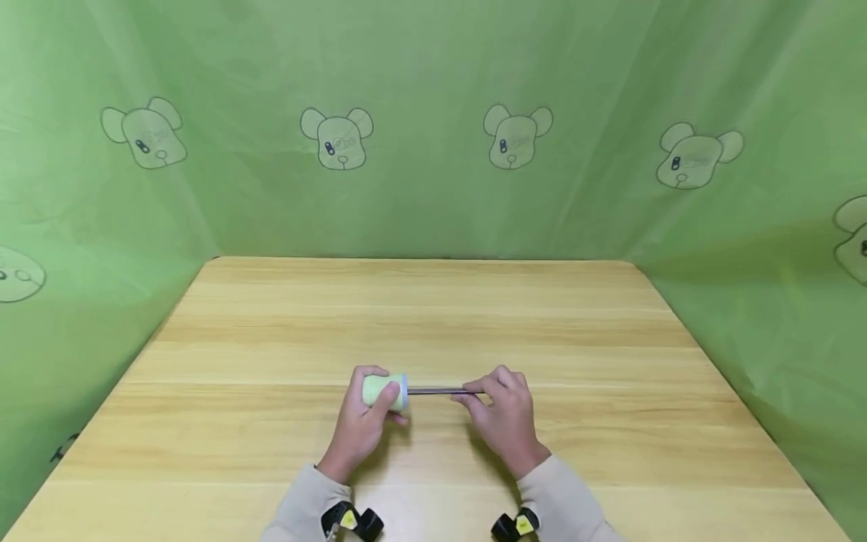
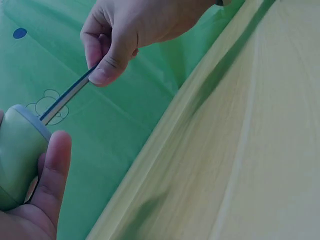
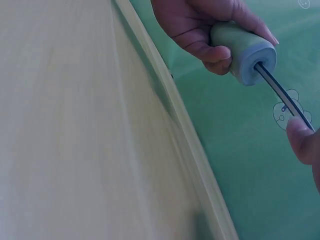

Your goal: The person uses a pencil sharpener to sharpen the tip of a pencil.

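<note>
Sideways: green cylinder [image 1: 374, 387] in left fingers [image 3: 202, 49] | striped stick's [image 2: 66, 97] end inside

Bright head view here, pale glare on the near worktop [image 1: 433, 324], soft shadows across it; both wrist views run dimmer, bluer, softer!

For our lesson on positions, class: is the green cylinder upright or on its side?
On its side: in the head view, the green cylinder, held by the left hand, has its pale blue end facing right.
</note>
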Demonstrator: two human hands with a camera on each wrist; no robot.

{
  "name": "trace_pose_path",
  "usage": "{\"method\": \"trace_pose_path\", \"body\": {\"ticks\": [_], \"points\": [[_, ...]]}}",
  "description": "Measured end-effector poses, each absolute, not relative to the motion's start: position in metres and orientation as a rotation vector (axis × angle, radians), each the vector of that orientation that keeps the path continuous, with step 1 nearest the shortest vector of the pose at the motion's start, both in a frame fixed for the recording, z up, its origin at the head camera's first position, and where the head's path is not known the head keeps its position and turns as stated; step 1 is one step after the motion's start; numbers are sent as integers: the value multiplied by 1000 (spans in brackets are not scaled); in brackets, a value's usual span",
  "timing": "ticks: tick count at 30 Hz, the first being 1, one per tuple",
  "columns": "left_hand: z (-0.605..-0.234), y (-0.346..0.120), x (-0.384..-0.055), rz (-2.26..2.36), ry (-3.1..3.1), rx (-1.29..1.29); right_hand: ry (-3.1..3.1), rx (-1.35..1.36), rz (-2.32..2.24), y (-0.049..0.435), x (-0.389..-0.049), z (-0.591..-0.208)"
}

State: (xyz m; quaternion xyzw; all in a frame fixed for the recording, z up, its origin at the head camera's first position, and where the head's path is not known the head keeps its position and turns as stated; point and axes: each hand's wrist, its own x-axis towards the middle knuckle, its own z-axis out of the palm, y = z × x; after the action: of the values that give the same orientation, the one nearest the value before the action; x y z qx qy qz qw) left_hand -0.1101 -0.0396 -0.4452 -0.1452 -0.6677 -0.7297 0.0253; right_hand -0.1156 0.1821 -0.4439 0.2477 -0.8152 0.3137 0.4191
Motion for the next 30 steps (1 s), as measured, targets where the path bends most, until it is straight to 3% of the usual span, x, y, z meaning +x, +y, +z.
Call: {"method": "trace_pose_path", "body": {"ticks": [9, 12, 16, 24, 30], "points": [[-445, -44, -110, -2279, -2086, -530, -2182, 663, 771, 185, -112, -438], [-445, -46, -110, -2203, -2130, -590, -2500, 657, 1166, 188, -109, -428], [-446, -45, -108, -2095, -2176, -695, -2804, 347, 1701, 194, -108, -420], [-448, -42, -109, -2125, -2109, -494, -2465, 430, 815, 178, -109, -435], [-445, -39, -111, -2279, -2073, -383, -2079, 584, 707, 176, -113, -443]]}}
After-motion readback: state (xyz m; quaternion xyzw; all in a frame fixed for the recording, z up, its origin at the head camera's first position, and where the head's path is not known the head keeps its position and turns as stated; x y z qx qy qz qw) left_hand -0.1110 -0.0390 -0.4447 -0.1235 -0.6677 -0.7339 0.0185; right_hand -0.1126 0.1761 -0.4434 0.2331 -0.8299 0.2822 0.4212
